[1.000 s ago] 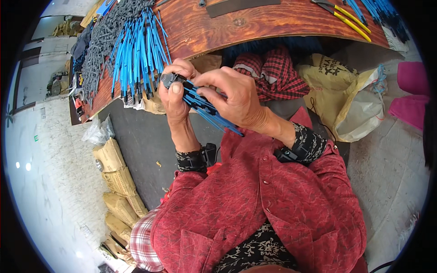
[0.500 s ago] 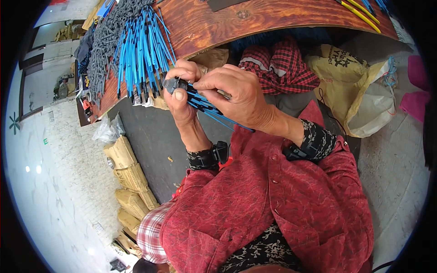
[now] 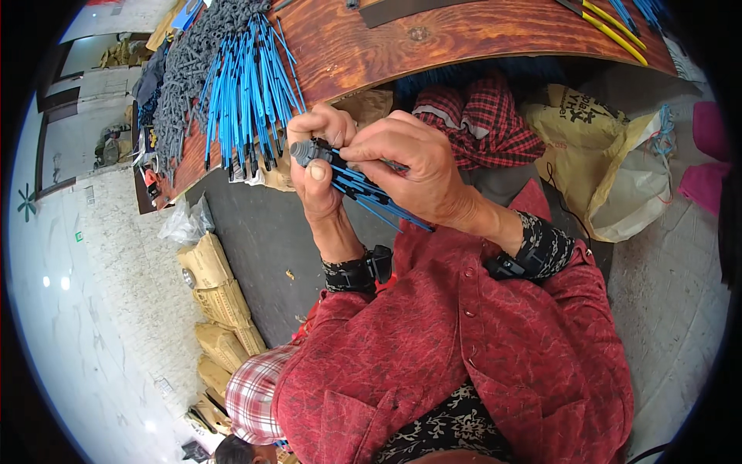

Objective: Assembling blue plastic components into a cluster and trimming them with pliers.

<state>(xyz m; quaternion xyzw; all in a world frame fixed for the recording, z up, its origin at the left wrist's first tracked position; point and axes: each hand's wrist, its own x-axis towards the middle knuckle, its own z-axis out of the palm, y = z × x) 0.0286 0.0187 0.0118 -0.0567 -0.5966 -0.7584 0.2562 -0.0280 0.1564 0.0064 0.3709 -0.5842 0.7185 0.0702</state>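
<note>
Wrapped around a bundle of thin blue wires with black ends (image 3: 379, 203) is my left hand (image 3: 320, 192). Grey ribbed plastic pieces (image 3: 311, 153) stick out at the bundle's head, between its thumb and fingers. My right hand (image 3: 417, 166) is closed in a pinch just beside the grey pieces, over the bundle. A thin light strand seems to show near its fingertips, but what the pinch holds is too small to make out. The lower end of the bundle slants toward the red jacket.
On the wooden table (image 3: 340, 58) lie a pile of blue wires (image 3: 251, 85), a heap of grey plastic parts (image 3: 185, 93) and yellow-handled pliers (image 3: 614, 29). Checkered red cloth (image 3: 495, 127) and an open woven sack (image 3: 610, 182) sit at the right. Brown packages (image 3: 224, 301) line the left floor.
Both hands and the bundle have shifted slightly right and down in view, as have the table and its pile. My right fingertips remain close to the grey pieces.
</note>
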